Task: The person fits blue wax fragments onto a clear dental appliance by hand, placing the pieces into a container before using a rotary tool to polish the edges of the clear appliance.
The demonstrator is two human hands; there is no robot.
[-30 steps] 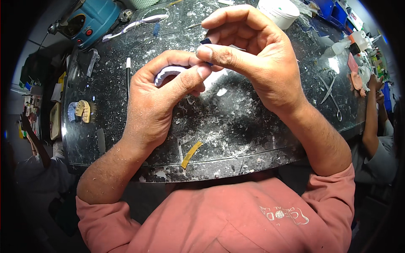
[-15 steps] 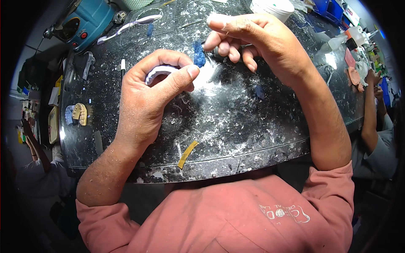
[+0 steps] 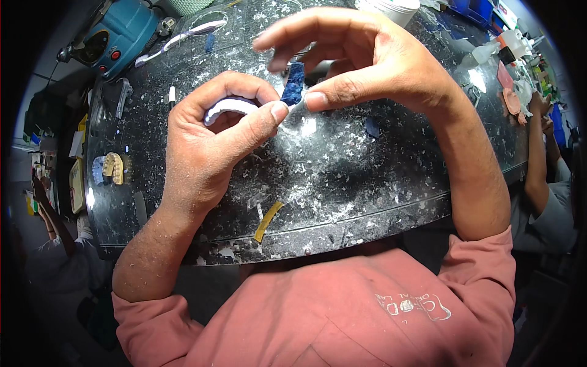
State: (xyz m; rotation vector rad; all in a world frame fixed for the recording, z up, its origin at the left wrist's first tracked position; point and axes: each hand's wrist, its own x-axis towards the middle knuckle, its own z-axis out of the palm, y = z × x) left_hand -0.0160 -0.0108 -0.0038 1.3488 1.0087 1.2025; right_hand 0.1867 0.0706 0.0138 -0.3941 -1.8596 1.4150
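My left hand [image 3: 208,131] is closed around a pale lavender-white, horseshoe-shaped piece like a dental arch [image 3: 231,109], its thumb and index finger nearly meeting at the right. At those fingertips stands a dark blue mottled strip [image 3: 295,84]; whether they pinch it I cannot tell. My right hand [image 3: 361,61] arches over the strip from the right, fingers apart and partly blurred. Its thumb tip is just right of the strip. Behind the right hand, a dark, shiny object [image 3: 319,71] is mostly hidden.
Dental models [image 3: 113,168] stand at left on the dusty black table [image 3: 342,177]. A yellow strip [image 3: 268,222] lies near the front edge, a blue scrap [image 3: 372,127] right of centre. A blue machine [image 3: 116,40], a toothbrush [image 3: 183,40] and a white tub [image 3: 397,9] are farther back.
My right hand has swung left and its thumb has come down beside the blue strip, its fingers reaching over it. The strip has shifted slightly right. My left hand keeps its hold on the arch-shaped piece.
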